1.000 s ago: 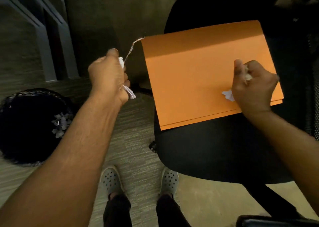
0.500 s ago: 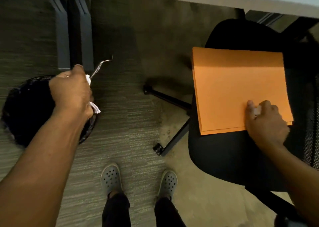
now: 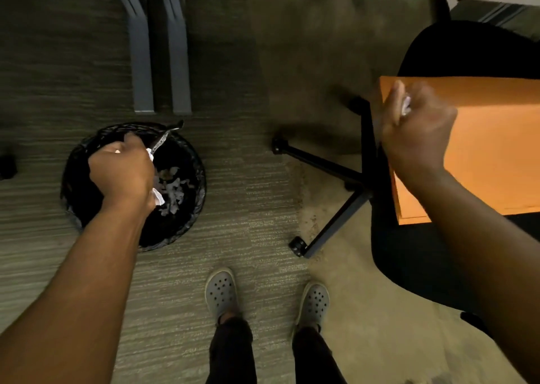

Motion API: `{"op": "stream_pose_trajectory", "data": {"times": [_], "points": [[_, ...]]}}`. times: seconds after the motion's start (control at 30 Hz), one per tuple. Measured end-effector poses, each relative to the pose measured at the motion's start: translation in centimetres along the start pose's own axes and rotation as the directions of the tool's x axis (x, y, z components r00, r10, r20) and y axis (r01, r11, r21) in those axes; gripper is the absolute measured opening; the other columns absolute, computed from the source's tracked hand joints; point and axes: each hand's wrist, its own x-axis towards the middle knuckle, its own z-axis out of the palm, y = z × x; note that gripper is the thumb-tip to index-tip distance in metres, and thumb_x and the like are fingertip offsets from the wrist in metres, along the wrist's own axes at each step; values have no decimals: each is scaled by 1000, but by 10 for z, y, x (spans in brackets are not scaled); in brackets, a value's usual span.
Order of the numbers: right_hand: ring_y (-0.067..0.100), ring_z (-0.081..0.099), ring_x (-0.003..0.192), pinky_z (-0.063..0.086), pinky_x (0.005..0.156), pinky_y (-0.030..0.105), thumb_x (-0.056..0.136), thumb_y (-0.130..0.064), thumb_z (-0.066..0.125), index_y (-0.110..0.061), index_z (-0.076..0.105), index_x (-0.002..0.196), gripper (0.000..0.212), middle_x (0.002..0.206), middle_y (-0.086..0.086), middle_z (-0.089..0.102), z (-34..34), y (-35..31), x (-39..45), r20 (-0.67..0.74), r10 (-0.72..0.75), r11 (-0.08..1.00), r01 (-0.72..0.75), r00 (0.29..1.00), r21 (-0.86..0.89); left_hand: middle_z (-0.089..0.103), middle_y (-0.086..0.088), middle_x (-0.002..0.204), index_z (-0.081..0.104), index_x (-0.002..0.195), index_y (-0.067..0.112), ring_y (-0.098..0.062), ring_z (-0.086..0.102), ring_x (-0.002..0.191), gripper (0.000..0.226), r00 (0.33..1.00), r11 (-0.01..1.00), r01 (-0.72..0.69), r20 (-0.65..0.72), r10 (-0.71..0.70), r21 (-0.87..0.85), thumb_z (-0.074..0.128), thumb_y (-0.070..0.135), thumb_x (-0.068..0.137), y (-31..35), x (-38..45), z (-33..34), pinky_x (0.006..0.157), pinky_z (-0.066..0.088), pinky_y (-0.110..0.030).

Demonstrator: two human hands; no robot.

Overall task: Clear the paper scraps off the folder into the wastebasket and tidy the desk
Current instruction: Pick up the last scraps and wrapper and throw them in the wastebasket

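Left hand point(image 3: 121, 173) fisted on scraps point(image 3: 157, 198) over wastebasket point(image 3: 193, 161), right hand point(image 3: 415, 129) seemingly pinching paper point(image 3: 406, 107) above folder point(image 3: 491, 138)

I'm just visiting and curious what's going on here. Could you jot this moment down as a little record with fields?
Setting: carpeted floor beside a black office chair
Left hand: closed on white paper scraps, held over the round black mesh wastebasket
Wastebasket contents: torn paper pieces already inside
Right hand: closed on a small white scrap, above the left edge of the orange paper folder
Folder: lies flat on the chair seat; no loose scraps visible on it
Person: standing, grey perforated clogs
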Motion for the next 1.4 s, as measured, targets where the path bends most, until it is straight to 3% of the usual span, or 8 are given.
{"op": "stream_pose_trajectory", "data": {"times": [0.2,0.43,0.57,0.7,0.8,0.93,1.17,1.4], "points": [[0,46,44,29,42,11,101,-23,51,-22,44,68,34,54,-16,40,89,-156,-51,240,5,824,-140,971,550,44,6,47,41,52,16,-5,39,40,45,994,991,-5,-105,19,135,52,29,94,-33,23,-32,40,29,-18],[9,45,50,42,49,34,99,-35,53,-19,46,65,38,53,-10,46,174,-234,-115,471,29,704,-352,882,616,60,-7,69,53,66,12,-22,55,70,42,972,993,-45,-225,70,112,49,42,95,-65,39,-43,62,37,-29],[25,62,106,51,88,45,91,-73,26,-24,62,108,63,111,4,69,208,-247,-135,754,-111,878,-292,648,380,63,0,94,64,99,16,-18,58,91,47,994,989,52,-98,-38,140,36,53,99,-79,44,-41,80,41,-30],[32,5,150,16,116,60,94,-70,15,-35,16,154,69,164,2,14,224,-238,-156,893,-212,971,-16,397,237,46,-9,147,47,141,17,-28,40,137,69,972,919,3,216,-96,395,15,60,98,-110,45,-50,114,29,-48],[28,-3,151,10,118,60,94,-68,12,-34,13,154,69,165,2,8,222,-227,-170,844,-283,959,163,456,233,7,-5,166,21,156,18,-25,2,153,56,954,743,-177,299,-33,645,14,42,106,-131,41,-65,122,3,-48],[25,-3,151,4,121,54,96,-66,13,-30,16,155,69,165,3,10,214,-212,-182,821,-333,940,230,465,251,4,-4,166,16,157,18,-23,-3,153,57,933,646,-302,356,51,701,15,42,106,-140,31,-75,122,0,-46],[25,5,151,5,121,48,100,-60,22,-19,30,152,66,162,8,21,206,-189,-183,776,-287,956,109,562,274,8,-5,166,20,156,16,-21,1,153,61,917,674,-349,385,102,652,15,49,105,-134,20,-64,122,0,-45],[28,31,143,24,118,47,99,-55,25,-11,50,139,64,148,13,46,165,-156,-154,566,-172,934,-48,806,353,22,-8,163,28,153,11,-24,14,151,62,868,745,-444,446,219,498,21,48,104,-103,-30,-25,123,8,-47]]}}
